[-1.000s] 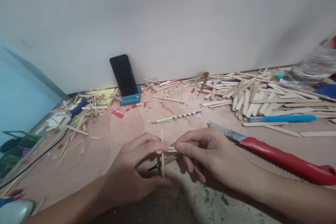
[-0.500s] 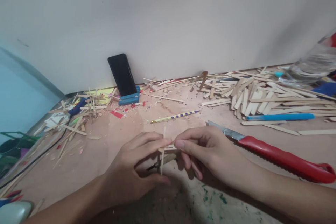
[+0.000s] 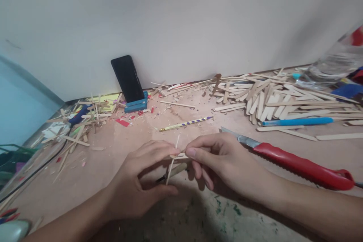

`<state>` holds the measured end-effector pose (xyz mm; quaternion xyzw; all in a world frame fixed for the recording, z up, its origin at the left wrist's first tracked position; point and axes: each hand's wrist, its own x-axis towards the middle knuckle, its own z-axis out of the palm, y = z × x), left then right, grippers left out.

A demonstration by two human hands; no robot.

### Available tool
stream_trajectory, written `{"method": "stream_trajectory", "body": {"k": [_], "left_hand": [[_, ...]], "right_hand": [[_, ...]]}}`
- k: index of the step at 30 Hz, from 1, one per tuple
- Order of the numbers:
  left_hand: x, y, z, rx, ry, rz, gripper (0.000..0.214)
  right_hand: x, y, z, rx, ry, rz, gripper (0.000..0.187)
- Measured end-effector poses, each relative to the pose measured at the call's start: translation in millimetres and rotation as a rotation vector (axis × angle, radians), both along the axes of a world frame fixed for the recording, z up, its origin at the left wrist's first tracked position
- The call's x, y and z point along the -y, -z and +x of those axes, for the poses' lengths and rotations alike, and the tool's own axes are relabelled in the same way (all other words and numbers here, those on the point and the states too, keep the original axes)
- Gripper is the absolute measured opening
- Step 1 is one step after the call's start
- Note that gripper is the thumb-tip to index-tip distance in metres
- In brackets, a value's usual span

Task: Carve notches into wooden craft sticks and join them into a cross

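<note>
A short, flat piece of craft stick (image 3: 181,155), with what looks like a slit in it, is pinched between the thumb and index finger of my right hand (image 3: 218,160). My left hand (image 3: 141,176) curls around a thin wooden stick (image 3: 171,170), with fingertips near its upper part and the thumb by its lower end. The thin stick stands tilted and crosses the flat piece at its left end; whether they are joined I cannot tell. Below them lies a tool with a wooden handle (image 3: 179,168) and a dark tip, partly hidden behind the hands.
A red-handled knife (image 3: 300,164) lies to the right, its blade pointing left. Behind it are a blue pen (image 3: 297,121) and a heap of craft sticks (image 3: 278,100). A pencil (image 3: 185,124), a propped phone (image 3: 128,78) and scattered scraps (image 3: 76,136) lie farther back.
The thin stick leans more, its lower end shifted left. My hands stay close together in the same grip. The whole view has shifted slightly, with the table things appearing farther left and higher.
</note>
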<state>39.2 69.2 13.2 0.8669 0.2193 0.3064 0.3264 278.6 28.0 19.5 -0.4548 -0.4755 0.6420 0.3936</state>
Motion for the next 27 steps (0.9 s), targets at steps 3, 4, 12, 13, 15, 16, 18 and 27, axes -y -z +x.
{"method": "stream_trajectory", "body": {"k": [3,4,12,13,15,16,18,27], "left_hand": [[0.9,-1.2,-2.1,-0.014,0.014,-0.064,0.058],[1.2,-1.4,-2.5,-0.014,0.017,-0.08,0.057],[0.6,-0.5,-1.8,0.022,0.046,-0.164,0.061],[0.7,-0.1,-2.0,0.021,0.046,-0.167,0.062],[1.1,0.9,-2.7,0.018,0.047,-0.17,0.064],[1.5,1.5,-3.3,0.018,0.047,-0.169,0.066],[2.4,2.5,-4.3,0.02,0.043,-0.172,0.068],[2.0,2.1,-4.5,0.035,0.071,-0.213,0.06]], "right_hand": [[0.7,-1.0,-0.4,-0.015,-0.014,-0.002,0.034],[0.8,-1.7,-0.3,-0.014,-0.018,-0.002,0.034],[-2.9,-3.5,0.7,0.012,-0.028,0.004,0.036],[-3.2,-3.0,0.4,0.014,-0.027,-0.001,0.036],[-3.3,-2.1,-0.5,0.012,-0.027,-0.012,0.037],[-3.3,-1.9,-1.0,0.01,-0.03,-0.02,0.037],[-3.4,-2.2,-1.8,0.007,-0.045,-0.035,0.035],[-1.2,-2.5,0.9,0.086,-0.116,-0.023,0.031]]}}
